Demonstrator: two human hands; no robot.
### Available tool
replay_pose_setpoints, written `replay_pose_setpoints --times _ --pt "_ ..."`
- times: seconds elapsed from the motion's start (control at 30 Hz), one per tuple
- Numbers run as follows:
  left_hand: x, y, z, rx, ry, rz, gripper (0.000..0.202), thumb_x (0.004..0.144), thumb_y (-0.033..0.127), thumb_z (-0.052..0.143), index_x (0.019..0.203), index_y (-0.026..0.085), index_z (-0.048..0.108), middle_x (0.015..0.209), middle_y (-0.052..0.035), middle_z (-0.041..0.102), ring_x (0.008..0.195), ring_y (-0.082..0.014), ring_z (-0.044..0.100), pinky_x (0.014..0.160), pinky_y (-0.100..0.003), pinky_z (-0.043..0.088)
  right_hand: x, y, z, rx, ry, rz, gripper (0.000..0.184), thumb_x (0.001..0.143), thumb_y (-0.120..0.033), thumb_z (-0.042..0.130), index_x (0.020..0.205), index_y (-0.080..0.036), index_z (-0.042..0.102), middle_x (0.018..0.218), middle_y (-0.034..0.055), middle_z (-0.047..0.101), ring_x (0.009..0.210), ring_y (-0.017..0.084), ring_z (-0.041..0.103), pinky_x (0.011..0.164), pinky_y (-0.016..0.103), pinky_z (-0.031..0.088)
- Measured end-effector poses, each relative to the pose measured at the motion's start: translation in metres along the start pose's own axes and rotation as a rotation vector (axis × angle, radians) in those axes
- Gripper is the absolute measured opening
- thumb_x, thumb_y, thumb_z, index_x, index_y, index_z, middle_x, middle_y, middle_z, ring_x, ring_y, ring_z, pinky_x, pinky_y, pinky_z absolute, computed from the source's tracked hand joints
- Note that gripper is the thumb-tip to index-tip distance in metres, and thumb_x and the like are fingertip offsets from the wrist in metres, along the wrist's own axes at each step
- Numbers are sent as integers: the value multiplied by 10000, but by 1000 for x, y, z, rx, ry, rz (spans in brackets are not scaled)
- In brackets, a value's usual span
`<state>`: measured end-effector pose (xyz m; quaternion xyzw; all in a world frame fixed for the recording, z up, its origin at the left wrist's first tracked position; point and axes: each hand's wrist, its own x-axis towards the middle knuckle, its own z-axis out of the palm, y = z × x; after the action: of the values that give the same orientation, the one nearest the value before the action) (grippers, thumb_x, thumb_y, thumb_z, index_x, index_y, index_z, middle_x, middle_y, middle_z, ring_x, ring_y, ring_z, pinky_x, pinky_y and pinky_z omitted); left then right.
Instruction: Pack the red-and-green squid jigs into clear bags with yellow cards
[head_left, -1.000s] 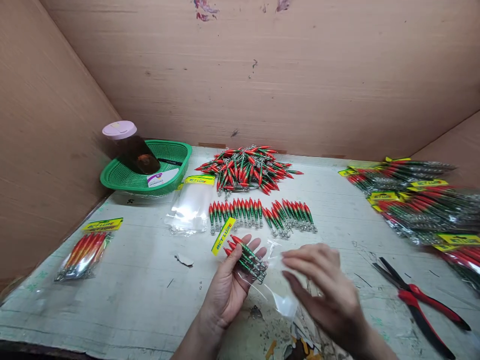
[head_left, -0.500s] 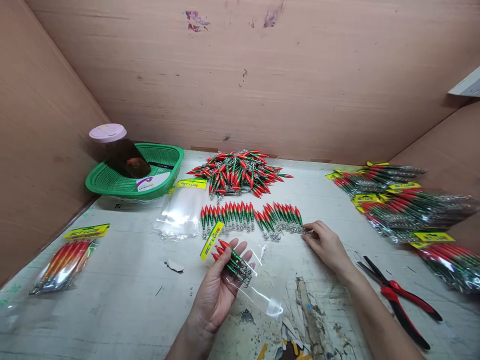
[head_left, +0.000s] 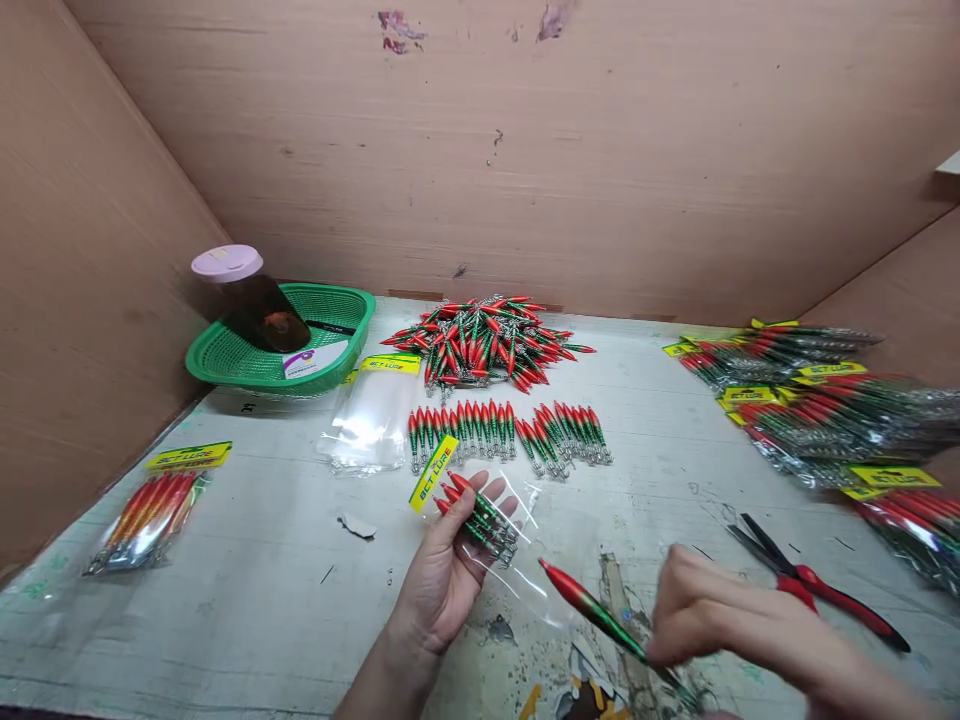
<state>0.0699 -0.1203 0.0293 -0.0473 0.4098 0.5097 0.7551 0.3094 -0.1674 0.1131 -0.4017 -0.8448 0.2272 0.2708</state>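
My left hand [head_left: 450, 560] is closed on a clear plastic bag [head_left: 536, 590] with a yellow printed header [head_left: 433, 475]. Several red-and-green fishing lures lie inside the bag, their tips toward the header and hooks toward the open end. Between the thumb and fingers of my right hand [head_left: 709, 610] is a single fishing lure [head_left: 600, 610], pinched near its hook end, its red tip pointing at the bag. The right hand is slightly blurred. Behind the bag, two rows of lures [head_left: 461, 430] lie side by side, and a larger heap of lures [head_left: 487, 345] sits farther back.
A stack of unfilled header bags [head_left: 367, 420] lies left of the rows. Farther left are a green basket [head_left: 352, 350] holding a lidded cup [head_left: 262, 310] and one filled bag [head_left: 154, 510]. On the right are filled bags [head_left: 832, 410] and red-handled scissors [head_left: 814, 580].
My right hand has picked a lure from the right end of the row and brought it nearer, down and to the right of the bag. The left hand still holds the bag.
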Motion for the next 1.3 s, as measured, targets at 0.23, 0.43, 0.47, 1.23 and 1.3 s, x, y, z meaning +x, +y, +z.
replay_pose_setpoints --times 0.23,0.43,0.47,1.23,1.3 --pt "-7 -2 1 46 -34 -19 242 860 156 602 1091 100 650 1002 -140 735 892 -236 714 831 -360 573 35 -2 50 -187 139 -110 257 853 -93 532 1085 -182 596 810 48 677 713 174 570 606 288 499" --pt "-8 -1 1 28 -64 18 167 888 138 550 984 77 672 955 -116 742 868 -215 712 891 -380 553 42 0 70 -323 307 -198 197 867 -36 495 943 -160 628 940 97 686 814 200 528 699 335 455" --pt "-8 0 1 35 -69 19 166 890 141 547 977 76 672 947 -116 743 863 -214 714 882 -370 558 43 0 71 -324 315 -198 193 871 -41 491 928 -160 631 902 92 678 805 196 525 702 334 446" --pt "-6 3 -4 -17 71 -5 260 872 108 569 1127 124 614 983 -96 751 760 -194 733 632 -264 597 20 167 58 -149 258 441 260 784 -366 561 977 -205 628 826 41 591 654 172 574 619 323 494" --pt "-6 2 -3 -15 68 -13 251 870 113 573 1117 125 619 976 -97 752 759 -198 733 622 -267 597 22 169 63 -163 278 446 226 801 -364 534 937 -203 615 822 44 575 643 172 561 625 333 488"
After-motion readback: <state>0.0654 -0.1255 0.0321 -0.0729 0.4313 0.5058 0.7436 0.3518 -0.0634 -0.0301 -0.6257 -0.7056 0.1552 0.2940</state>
